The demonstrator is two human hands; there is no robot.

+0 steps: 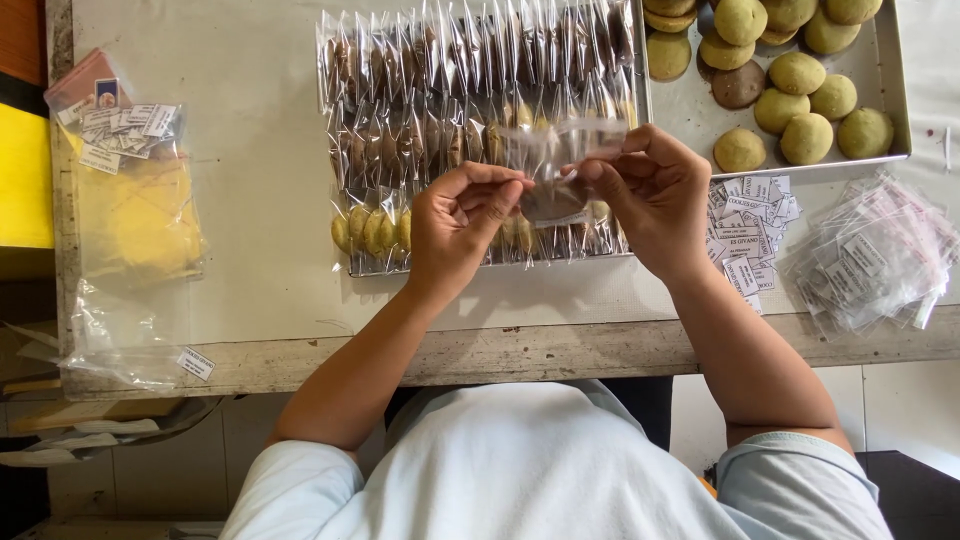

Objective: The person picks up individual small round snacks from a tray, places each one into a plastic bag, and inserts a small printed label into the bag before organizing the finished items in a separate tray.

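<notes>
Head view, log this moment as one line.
left hand and right hand: holding clear bag with dark cookie | below: tray of bagged cookies | right: paper labels

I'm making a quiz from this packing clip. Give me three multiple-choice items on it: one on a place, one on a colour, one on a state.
1. Where is the tray of unwrapped cookies?
A. far right of the table
B. on the floor
C. near left corner

2. What colour are most unwrapped cookies?
A. pink
B. greenish-yellow
C. white

3. What are the hands doing?
A. resting flat
B. holding one clear bag between them
C. gripping scissors

Answers:
1 A, the tray sits at the far right.
2 B, only a few are brown.
3 B, left hand and right hand pinch a clear bag holding a dark cookie.
</notes>
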